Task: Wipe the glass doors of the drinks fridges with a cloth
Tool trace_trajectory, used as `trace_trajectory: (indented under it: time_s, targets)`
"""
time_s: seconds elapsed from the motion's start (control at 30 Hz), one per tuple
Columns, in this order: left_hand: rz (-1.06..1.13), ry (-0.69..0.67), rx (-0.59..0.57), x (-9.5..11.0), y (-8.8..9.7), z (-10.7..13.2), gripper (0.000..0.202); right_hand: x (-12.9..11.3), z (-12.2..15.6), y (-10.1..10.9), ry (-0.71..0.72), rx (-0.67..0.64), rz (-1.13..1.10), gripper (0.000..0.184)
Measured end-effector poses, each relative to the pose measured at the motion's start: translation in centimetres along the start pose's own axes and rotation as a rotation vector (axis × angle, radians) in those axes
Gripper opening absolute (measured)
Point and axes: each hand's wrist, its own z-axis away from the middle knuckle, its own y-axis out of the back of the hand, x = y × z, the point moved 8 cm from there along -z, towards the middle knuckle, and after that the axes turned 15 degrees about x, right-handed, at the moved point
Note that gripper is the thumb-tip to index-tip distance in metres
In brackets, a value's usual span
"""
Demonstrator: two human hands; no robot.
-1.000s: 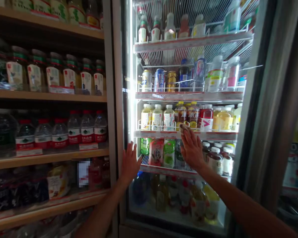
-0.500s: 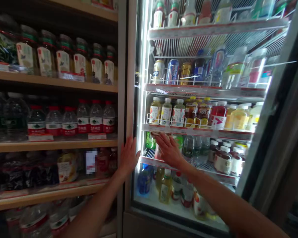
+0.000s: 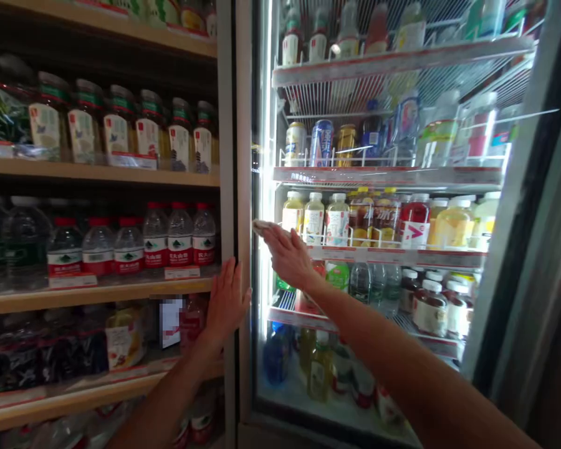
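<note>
My right hand (image 3: 287,252) lies stretched against the glass door (image 3: 327,399) of a lit drinks fridge. Under its fingertips is a pale, bunched cloth (image 3: 262,226), touching the glass near the door's left edge. Most of the cloth is hidden by the fingers. My left hand (image 3: 227,300) rests with fingers extended against the upright post (image 3: 229,156) between the wooden shelving and the fridge. It holds nothing. Behind the glass, juice bottles (image 3: 314,218) stand on a wire shelf close to my right hand.
On the left, wooden shelves (image 3: 121,173) carry rows of tea bottles (image 3: 116,128) and red-capped water bottles (image 3: 128,246). Inside the fridge are cans (image 3: 321,142), brown-capped jars (image 3: 430,305) and more bottles. The fridge's dark frame (image 3: 500,299) rises on the right.
My right hand has slid the cloth up and left across the glass, from below the juice shelf to the door's left edge. My left hand shifts slightly left against the post.
</note>
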Motion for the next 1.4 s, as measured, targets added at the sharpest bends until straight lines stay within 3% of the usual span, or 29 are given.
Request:
trace_trajectory:
  time_s: [0.07, 0.2, 0.37, 0.53, 0.7, 0.87, 1.03, 1.2, 1.33, 1.4]
  targets:
    - [-0.005, -0.010, 0.026, 0.4, 0.0, -0.8, 0.059, 1.6, -1.1, 0.9, -0.053, 0.011, 0.046, 0.062]
    - [0.016, -0.054, 0.049, 2.3, -0.4, -2.7, 0.059, 2.9, -1.1, 2.2, 0.063, -0.016, 0.077, 0.063]
    - [0.058, -0.088, 0.085, 4.9, -0.8, -5.2, 0.056, 6.9, 0.0, 4.8, -0.067, 0.006, 0.168, 0.063]
    - [0.106, -0.126, 0.106, 7.8, -1.0, -7.3, 0.057, 8.1, 1.5, 7.0, 0.105, -0.049, 0.151, 0.068]
    - [0.120, -0.136, 0.113, 10.2, -1.0, -8.9, 0.058, 12.5, 2.3, 9.8, -0.083, 0.040, 0.254, 0.058]
    - [0.133, -0.182, 0.115, 12.3, -1.2, -10.2, 0.057, 13.5, 3.1, 11.2, 0.124, 0.011, 0.247, 0.059]
    - [0.160, -0.179, 0.149, 14.2, -1.4, -11.4, 0.057, 17.9, 3.3, 14.4, -0.117, 0.094, 0.324, 0.058]
    - [0.194, -0.212, 0.160, 16.1, -1.7, -12.1, 0.056, 17.7, 6.1, 15.5, 0.100, -0.034, 0.295, 0.059]
    - [0.196, -0.184, 0.192, 16.5, -2.0, -12.5, 0.055, 22.4, 6.0, 19.2, -0.127, 0.092, 0.447, 0.053]
    - [0.205, -0.173, 0.211, 16.5, -1.9, -12.8, 0.055, 23.6, 6.6, 20.6, -0.186, 0.138, 0.492, 0.053]
